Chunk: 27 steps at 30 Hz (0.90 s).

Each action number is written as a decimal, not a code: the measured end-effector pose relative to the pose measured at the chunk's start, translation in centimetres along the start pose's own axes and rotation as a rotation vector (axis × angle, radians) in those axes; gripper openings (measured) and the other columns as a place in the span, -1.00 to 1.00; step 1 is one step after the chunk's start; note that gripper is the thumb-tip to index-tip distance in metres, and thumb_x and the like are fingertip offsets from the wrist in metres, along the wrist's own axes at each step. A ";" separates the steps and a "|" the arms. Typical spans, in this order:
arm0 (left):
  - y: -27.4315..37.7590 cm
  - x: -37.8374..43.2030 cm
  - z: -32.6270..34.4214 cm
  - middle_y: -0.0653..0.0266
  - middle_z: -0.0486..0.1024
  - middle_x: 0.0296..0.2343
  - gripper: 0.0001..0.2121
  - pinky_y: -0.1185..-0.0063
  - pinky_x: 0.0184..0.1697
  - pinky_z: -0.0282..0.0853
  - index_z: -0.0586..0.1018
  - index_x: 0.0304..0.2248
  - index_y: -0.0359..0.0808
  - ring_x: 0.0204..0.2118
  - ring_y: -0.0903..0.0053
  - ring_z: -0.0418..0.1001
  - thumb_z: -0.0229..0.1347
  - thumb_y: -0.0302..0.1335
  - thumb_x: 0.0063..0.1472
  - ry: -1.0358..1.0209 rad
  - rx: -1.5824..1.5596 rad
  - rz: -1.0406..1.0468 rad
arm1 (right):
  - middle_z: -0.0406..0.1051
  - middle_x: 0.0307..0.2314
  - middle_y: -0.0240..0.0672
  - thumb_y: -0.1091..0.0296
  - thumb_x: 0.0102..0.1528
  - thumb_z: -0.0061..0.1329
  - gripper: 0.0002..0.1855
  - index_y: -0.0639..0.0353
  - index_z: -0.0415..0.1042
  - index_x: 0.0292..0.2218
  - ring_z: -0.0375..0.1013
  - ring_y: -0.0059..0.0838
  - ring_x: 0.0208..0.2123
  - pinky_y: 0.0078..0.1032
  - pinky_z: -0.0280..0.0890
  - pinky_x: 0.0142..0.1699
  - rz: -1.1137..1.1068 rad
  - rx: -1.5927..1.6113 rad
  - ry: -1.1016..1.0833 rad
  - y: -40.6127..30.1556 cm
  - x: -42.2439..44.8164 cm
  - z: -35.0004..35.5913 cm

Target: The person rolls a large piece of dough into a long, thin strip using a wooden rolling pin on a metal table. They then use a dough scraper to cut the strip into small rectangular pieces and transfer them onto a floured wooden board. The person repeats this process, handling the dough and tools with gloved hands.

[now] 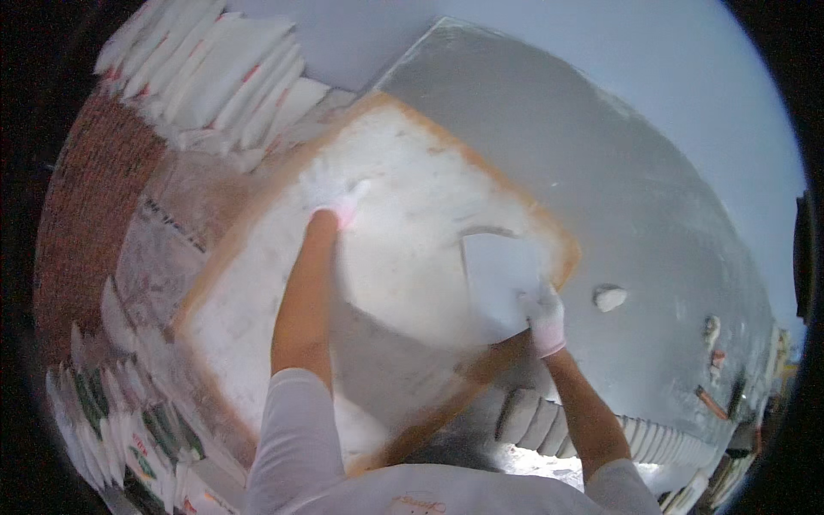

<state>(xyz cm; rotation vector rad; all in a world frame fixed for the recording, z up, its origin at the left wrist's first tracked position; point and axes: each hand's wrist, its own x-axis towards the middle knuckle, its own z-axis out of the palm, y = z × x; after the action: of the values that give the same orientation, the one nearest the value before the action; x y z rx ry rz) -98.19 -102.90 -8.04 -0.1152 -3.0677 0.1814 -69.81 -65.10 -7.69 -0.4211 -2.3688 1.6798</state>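
A wide white board or shallow tray with a tan edge [450, 138] lies tilted in view before me, its white face smudged with grey. My left hand [335, 196], in a white glove with a pink cuff, reaches over its upper left part. The fingers look spread and hold nothing, though white blends into white there. In my right hand [547, 315], gloved the same way, is a thin white rectangular plate [499, 273], gripped by its lower right corner. The plate is over the right part of the white face; whether it touches is unclear. My shadow falls on the lower part.
A large grey tabletop [644, 212] extends to the right, bearing a white lump [609, 297] and a small brownish tool [713, 402]. White sacks [219, 71] are stacked at upper left, more bags [138, 431] at lower left. A ribbed duct [669, 441] runs near my right forearm.
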 end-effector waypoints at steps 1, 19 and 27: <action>4.6 1.7 -0.4 0.20 -0.18 0.28 -0.28 0.21 0.32 -0.40 -0.02 0.26 -0.20 0.32 0.21 -0.25 -0.29 0.08 0.27 0.009 -0.115 0.136 | 0.31 -0.55 -0.56 0.48 0.06 -0.02 -0.78 0.29 0.39 -0.21 0.22 -0.75 -0.57 -0.71 0.15 -0.49 0.061 0.065 0.042 -0.7 -0.3 0.4; -2.4 -22.0 -4.1 0.19 0.13 0.19 -0.49 0.24 0.29 -0.19 0.38 0.09 -0.18 0.26 0.23 0.00 -0.11 -0.09 0.24 0.045 0.084 0.225 | 0.42 -0.42 -0.36 0.43 0.06 0.06 -0.70 0.36 0.38 -0.18 0.39 -0.61 -0.40 -0.59 0.31 -0.28 0.226 0.342 -0.056 -1.6 -0.4 -5.3; 5.7 -40.9 -12.0 -0.01 0.09 0.18 -0.35 0.07 0.27 -0.26 0.27 0.12 -0.32 0.27 0.09 -0.07 0.05 -0.12 0.11 -0.404 -0.227 0.498 | 0.49 -0.41 -0.31 0.43 0.01 0.06 -0.73 0.29 0.44 -0.21 0.46 -0.50 -0.41 -0.51 0.36 -0.27 -0.217 -0.186 -0.280 -5.6 -4.0 -20.2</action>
<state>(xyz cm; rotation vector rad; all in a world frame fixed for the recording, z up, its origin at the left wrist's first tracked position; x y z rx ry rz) -56.21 -99.08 0.64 -0.9680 -3.3746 -0.1428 -60.09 -50.36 4.19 0.0491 -2.6671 1.5107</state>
